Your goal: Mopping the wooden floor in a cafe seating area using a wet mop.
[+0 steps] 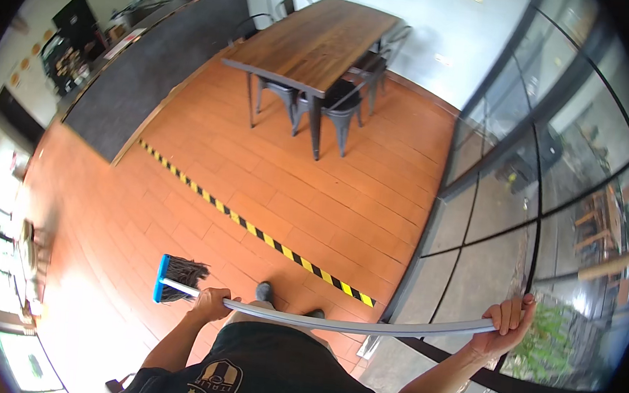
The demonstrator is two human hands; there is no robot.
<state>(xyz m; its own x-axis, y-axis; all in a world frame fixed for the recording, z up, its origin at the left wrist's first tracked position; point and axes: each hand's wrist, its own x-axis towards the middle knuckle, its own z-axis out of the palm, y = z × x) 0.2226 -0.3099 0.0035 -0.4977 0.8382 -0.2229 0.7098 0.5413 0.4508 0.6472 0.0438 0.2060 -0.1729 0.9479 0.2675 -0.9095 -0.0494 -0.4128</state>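
A mop with a grey handle (359,326) lies across the front of my body. My left hand (213,304) is closed around the handle close to the mop head, and my right hand (503,326) grips its far end near the glass wall. The mop head has a blue plastic holder (162,278) and dark grey strands (183,279), held off to the left. Below the handle, my dark shoes (265,292) stand on the orange tiled floor (204,265).
Yellow and black striped tape (256,231) crosses the floor. Beyond it stand a wooden table (327,37) and metal chairs (344,102). A dark counter (153,62) is at the upper left. A black-framed glass wall (490,210) runs along the right, with a green plant (547,342) nearby.
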